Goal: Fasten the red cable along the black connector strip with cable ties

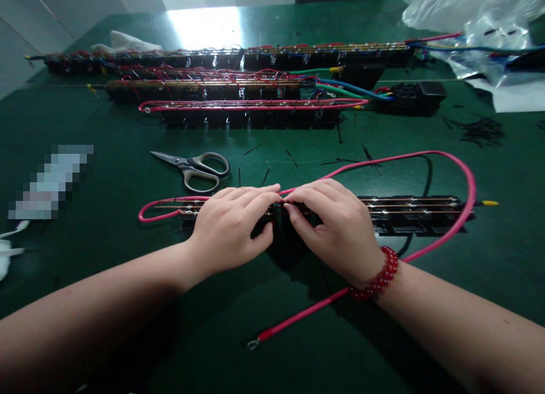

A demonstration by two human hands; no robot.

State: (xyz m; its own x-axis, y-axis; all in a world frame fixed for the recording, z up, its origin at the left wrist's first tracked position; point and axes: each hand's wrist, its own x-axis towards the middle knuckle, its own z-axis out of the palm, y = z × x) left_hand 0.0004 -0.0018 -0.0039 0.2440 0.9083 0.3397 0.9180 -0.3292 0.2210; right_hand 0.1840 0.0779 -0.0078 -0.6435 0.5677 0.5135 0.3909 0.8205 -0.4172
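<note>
A long black module strip (419, 221) with brass-coloured rods along its top lies crosswise before me. A red cable (472, 189) runs along it, bends back at the left end and loops widely round the right. Its near end carries a metal ring terminal (252, 344). My left hand (236, 223) is closed over the strip and cable, fingers on the far side and thumb on the near side. Beside it, my right hand (334, 229) pinches at the cable with thumb and forefinger; what sits between those fingertips is too small to make out.
Scissors (189, 170) lie beyond my left hand. Loose black cable ties (479, 131) are piled at the right, with several scattered nearby. Farther back lie wired strips (251, 118) and a black box (419, 99). Clear plastic bags (489, 19) fill the far right corner.
</note>
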